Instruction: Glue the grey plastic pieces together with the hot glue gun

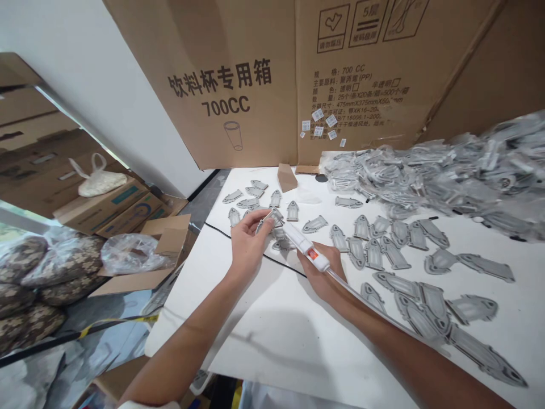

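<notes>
Between the thumb and fingers of my left hand is a small flat grey plastic piece, tilted up on edge. My right hand is wrapped round a white hand-held tool with an orange-red switch. Its narrow front points up and left, close to the held piece, and a pale cord or tube runs back along my right forearm. Just beyond and under my fingers lie more grey pieces, pointed at one end. What exactly the tool's tip touches, I cannot make out.
Many similar grey pieces spread over the right of the white table. Bagged pieces are heaped at the back right. A big cardboard box stands behind. A dark cable crosses the table. Cartons fill the left floor.
</notes>
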Tool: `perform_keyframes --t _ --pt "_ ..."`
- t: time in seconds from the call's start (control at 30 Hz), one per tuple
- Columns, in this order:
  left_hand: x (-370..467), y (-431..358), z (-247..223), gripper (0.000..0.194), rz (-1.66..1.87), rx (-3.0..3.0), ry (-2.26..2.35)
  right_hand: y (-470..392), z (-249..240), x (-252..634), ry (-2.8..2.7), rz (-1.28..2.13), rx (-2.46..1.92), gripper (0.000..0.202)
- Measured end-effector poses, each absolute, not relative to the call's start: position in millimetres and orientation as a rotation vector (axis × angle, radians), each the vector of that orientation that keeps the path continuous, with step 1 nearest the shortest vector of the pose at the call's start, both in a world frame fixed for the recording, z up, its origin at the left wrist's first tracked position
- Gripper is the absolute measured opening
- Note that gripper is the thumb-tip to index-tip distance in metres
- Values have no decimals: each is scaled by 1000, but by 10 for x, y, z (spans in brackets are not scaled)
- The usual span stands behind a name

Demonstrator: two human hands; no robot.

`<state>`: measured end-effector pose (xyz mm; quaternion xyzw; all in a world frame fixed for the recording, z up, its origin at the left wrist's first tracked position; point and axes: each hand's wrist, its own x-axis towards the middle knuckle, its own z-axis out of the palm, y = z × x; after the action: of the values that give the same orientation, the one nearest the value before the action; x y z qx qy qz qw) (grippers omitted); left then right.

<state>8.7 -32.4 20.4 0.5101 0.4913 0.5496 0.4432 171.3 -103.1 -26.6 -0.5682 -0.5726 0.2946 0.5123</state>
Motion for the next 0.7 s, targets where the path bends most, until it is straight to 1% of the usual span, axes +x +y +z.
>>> perform_keyframes --t 0.13,0.3,0.4,0.47,0.57,0.7 --pt "60 -322 225 26 1374 1378 1202 -1032 -279 1716 -1347 731 -1393 41" --pt "24 -352 301 16 1376 1770 1184 -1022 -282 1740 -1299 834 -1434 42" --pt "9 -350 318 15 1353 1938 1194 -1022 -277 1745 -1283 882 -1453 44" --pt "4 -332 305 14 1342 1950 1210 -1023 -274 1741 -1284 892 -1443 43" --pt "-14 -286 258 15 1365 1866 1270 -1033 -258 1732 -1328 833 -1401 42" --pt "-84 -179 183 18 1420 1692 1379 -1067 -205 1723 -1408 609 -1340 40"
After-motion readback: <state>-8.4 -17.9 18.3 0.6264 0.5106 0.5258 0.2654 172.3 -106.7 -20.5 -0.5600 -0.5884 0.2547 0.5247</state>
